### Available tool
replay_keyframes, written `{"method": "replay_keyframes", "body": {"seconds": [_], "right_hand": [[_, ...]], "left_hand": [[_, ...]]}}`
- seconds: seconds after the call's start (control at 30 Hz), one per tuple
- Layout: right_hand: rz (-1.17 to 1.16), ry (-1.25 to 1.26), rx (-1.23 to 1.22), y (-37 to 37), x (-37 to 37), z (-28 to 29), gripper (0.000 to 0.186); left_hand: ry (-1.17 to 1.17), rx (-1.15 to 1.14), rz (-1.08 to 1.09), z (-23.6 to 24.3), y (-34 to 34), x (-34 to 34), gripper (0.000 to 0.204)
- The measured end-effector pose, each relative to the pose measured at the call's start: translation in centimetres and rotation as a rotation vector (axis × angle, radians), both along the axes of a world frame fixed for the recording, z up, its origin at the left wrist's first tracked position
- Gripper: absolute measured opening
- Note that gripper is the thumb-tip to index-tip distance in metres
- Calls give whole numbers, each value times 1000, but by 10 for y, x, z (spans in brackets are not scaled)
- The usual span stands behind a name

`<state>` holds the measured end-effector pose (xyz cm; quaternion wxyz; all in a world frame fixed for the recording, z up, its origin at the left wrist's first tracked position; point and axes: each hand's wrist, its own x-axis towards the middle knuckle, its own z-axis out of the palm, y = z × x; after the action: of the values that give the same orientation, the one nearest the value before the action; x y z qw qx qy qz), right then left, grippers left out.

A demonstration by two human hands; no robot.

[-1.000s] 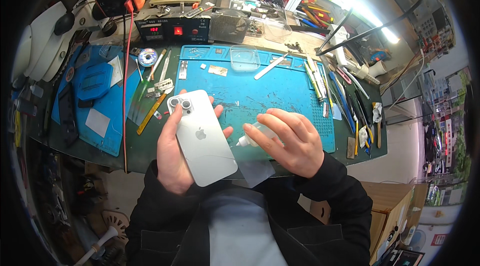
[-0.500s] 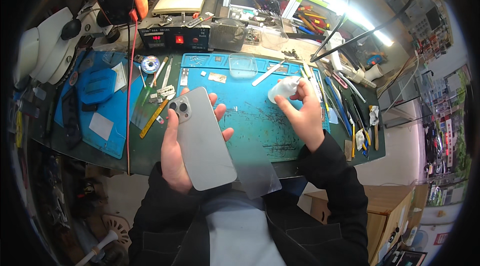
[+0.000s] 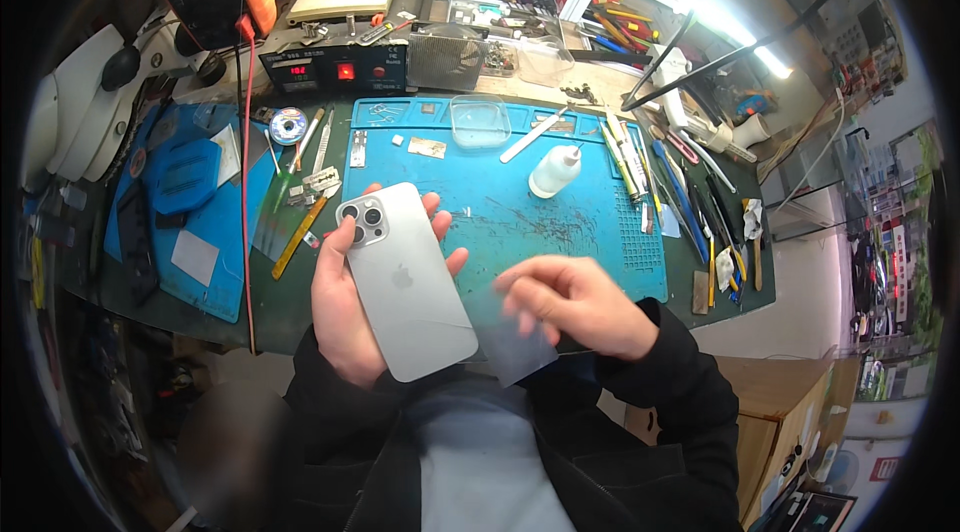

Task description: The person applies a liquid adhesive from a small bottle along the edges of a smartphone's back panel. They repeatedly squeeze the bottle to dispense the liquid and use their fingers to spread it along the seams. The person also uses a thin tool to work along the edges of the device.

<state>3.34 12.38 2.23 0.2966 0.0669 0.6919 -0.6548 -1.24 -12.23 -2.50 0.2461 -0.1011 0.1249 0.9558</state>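
Observation:
My left hand (image 3: 345, 307) holds a white smartphone (image 3: 405, 282) back side up, its three-lens camera cluster pointing away from me. My right hand (image 3: 575, 304) hovers low beside the phone, fingers curled on a thin translucent sheet (image 3: 515, 352) that lies under the phone's lower edge. A small white squeeze bottle (image 3: 553, 172) stands upright on the blue work mat (image 3: 560, 232), apart from both hands.
A clear plastic dish (image 3: 478, 120) sits at the mat's far edge. Tweezers and screwdrivers (image 3: 640, 172) line the mat's right side. A black power supply with red display (image 3: 335, 67) stands behind. A second blue mat (image 3: 195, 222) and a solder wick spool (image 3: 288, 125) lie left.
My right hand left the white bottle standing on the mat and came back down beside the phone, now on the translucent sheet. The left hand still holds the phone.

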Motion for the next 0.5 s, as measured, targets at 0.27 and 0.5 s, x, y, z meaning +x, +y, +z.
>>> {"method": "replay_keyframes", "body": {"seconds": [0.27, 0.5], "right_hand": [[-2, 27, 24, -29, 4, -13, 28], [-107, 76, 76, -34, 11, -17, 26]], "left_hand": [[58, -54, 10, -8, 6, -1, 49], [117, -227, 33, -8, 12, 3, 51]]}}
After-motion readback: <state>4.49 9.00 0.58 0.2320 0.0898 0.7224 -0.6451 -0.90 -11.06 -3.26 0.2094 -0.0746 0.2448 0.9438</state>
